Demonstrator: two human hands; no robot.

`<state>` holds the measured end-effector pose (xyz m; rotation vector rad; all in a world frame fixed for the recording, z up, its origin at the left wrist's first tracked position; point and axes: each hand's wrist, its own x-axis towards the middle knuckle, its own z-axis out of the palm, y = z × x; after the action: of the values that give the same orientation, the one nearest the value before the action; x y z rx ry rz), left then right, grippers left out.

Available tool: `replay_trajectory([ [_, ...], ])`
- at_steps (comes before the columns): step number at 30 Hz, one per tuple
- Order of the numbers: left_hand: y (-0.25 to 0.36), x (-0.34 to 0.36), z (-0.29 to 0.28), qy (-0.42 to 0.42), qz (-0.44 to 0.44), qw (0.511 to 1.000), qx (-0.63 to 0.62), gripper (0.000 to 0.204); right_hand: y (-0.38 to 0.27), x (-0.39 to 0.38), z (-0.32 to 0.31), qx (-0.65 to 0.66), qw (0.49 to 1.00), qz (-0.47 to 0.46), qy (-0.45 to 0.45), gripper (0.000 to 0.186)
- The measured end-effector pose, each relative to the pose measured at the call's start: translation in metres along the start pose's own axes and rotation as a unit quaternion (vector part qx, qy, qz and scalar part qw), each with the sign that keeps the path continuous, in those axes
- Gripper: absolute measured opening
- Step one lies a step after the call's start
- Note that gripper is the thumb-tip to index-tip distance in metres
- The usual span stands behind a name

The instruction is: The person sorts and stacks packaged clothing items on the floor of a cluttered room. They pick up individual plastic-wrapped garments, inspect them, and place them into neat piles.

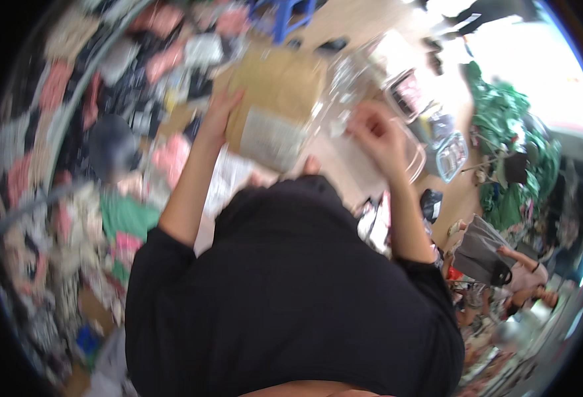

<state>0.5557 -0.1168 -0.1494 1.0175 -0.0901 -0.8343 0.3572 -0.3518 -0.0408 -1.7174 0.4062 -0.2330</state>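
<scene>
My left hand (220, 118) grips the left edge of a brown parcel (281, 79), thumb side toward it. The parcel is boxy, with a shiny clear covering and a large white label (268, 140) on its near part. To the right of it, my right hand (379, 135) is raised with curled fingers, thumb and forefinger close together. A small whitish scrap (338, 124) shows by those fingertips; blur hides whether they hold it. Crumpled clear plastic (347, 76) lies just beyond, between parcel and hand.
Bagged and loose garments (53, 86) crowd the left side. Ahead stands a blue stool (283, 16). Plastic baskets (451, 155) sit to the right, with green cloth (510, 132) piled beyond. Another person (526, 278) is at the lower right, near a grey sheet (480, 248).
</scene>
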Motion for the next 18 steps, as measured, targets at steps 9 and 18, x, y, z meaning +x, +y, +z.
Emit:
replay_trajectory([
  [9,-0.011,-0.021,0.004,0.015,0.038,0.997,-0.064,0.038,0.007,0.025,0.002,-0.042,0.998,0.044,-0.022,0.013],
  [18,-0.016,-0.012,0.002,0.061,0.031,0.995,-0.075,0.038,0.011,0.036,0.002,0.039,0.994,0.096,-0.016,0.015],
])
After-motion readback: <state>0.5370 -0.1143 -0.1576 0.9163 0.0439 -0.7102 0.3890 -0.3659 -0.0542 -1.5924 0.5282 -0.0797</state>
